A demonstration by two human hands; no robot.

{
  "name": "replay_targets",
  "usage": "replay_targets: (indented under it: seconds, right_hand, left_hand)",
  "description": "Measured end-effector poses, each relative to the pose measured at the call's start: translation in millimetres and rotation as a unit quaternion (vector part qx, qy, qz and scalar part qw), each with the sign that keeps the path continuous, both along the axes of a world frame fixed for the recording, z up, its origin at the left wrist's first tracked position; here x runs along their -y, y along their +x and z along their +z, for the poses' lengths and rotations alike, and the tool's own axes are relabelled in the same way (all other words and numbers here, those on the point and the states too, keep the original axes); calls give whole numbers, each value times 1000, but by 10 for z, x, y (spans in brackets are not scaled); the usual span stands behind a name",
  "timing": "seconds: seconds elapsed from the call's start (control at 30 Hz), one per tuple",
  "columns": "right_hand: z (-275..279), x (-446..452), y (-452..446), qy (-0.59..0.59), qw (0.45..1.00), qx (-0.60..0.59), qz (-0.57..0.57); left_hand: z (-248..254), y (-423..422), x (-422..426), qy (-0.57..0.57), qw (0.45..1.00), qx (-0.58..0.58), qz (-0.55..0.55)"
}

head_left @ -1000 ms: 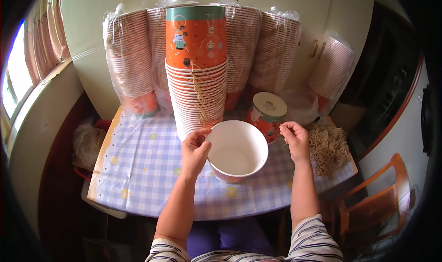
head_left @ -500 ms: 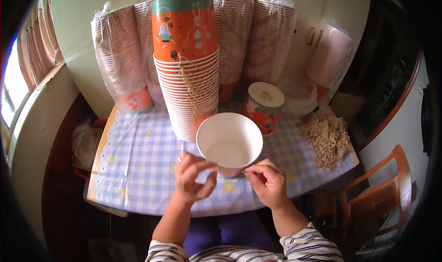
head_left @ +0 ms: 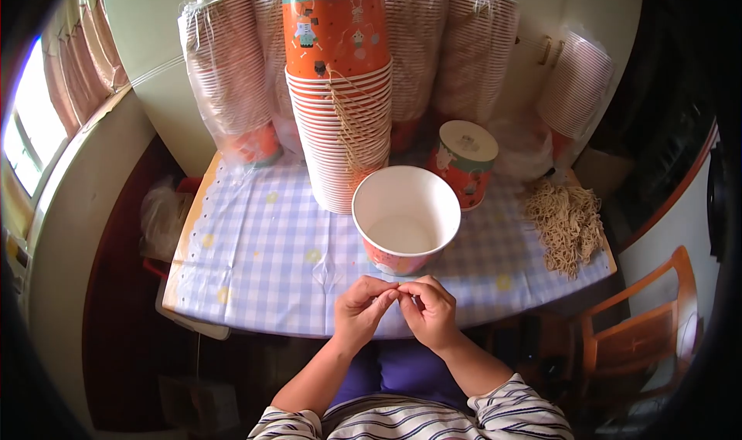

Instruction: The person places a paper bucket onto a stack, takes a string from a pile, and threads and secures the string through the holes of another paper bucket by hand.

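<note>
My left hand (head_left: 363, 309) and my right hand (head_left: 429, 309) meet fingertip to fingertip at the front edge of the table, both pinched closed. What lies between the fingertips is too small to make out. Just beyond them an open white paper bucket (head_left: 406, 212) stands upright, its outside orange and green near the base. Behind it to the left rises a tall stack of nested orange buckets (head_left: 336, 34), upside down, with tan strings hanging down its side. An orange bucket with its pale base up (head_left: 468, 162) is behind the open one, to the right.
Several plastic-wrapped bucket stacks (head_left: 232, 69) line the back of the checked tablecloth (head_left: 255, 270). A heap of tan strings (head_left: 568, 224) lies at the right edge. A wooden chair (head_left: 634, 332) stands at the right, and a plastic bag (head_left: 164, 220) is at the left.
Both hands have left the bucket's sides and come together in front of it. The view has shifted slightly, so the table's things appear higher in the picture.
</note>
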State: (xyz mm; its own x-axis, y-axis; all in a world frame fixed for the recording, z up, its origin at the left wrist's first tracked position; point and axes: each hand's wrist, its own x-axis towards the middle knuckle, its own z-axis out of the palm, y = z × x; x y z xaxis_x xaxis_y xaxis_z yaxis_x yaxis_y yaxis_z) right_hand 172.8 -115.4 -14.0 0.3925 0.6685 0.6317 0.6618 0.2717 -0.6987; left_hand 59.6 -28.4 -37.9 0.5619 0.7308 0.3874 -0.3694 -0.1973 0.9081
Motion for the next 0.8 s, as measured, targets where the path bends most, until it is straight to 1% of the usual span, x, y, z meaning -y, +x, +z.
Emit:
replay_targets:
  seconds: [0.07,0.1,0.13,0.2,0.27,0.33,0.37,0.4,0.47,0.5,0.53,0.57,0.6,0.67,0.7,0.73,0.8]
  right_hand:
    - [-14,3,10,-2,1000,-9,-2]
    - [-39,30,25,-52,998,-37,13]
    - [-11,41,44,-49,999,9,6]
    - [86,32,100,-42,994,100,-9]
    - [176,101,168,-48,989,136,17]
    - [316,229,251,-94,978,152,105]
    - [334,309,304,-145,965,93,198]
    - [371,397,354,-237,928,27,286]
    - [428,537,453,-384,834,-16,396]
    - [392,597,508,-446,790,-7,420]
    - [321,669,567,-506,741,-2,441]
    - [170,771,638,-541,712,3,447]
    - [-13,894,717,-568,699,-1,433]
    - [-264,1103,862,-683,655,3,323]
    - [-411,1253,943,-700,668,-10,254]
    - [-580,1377,1055,-710,680,-15,185]
    - [-999,1710,1263,-690,719,-74,39]
  left_hand:
    - [-40,2,-43,40,999,-20,8]
    - [-30,-9,-80,61,997,-44,14]
    - [-76,-32,-125,14,997,-80,7]
    - [-92,-56,-323,-3,992,-123,14]
    - [63,-106,-540,78,971,-226,4]
    - [193,-130,-721,102,939,-327,-33]
    - [219,-138,-785,98,932,-344,-60]
    - [235,-131,-838,95,924,-359,-86]
    - [282,-78,-927,72,918,-373,-112]
    - [269,-43,-959,58,914,-380,-129]
    - [221,-23,-1009,10,931,-332,-150]
    - [140,-30,-1059,-41,942,-283,-175]
    - [31,-24,-1083,-97,946,-233,-202]
    - [-17,-35,-1091,-83,943,-234,-220]
    - [12,-47,-1057,-119,942,-215,-229]
    - [-7,-42,-1054,-128,938,-217,-238]
    - [-10,-34,-1044,-119,938,-237,-224]
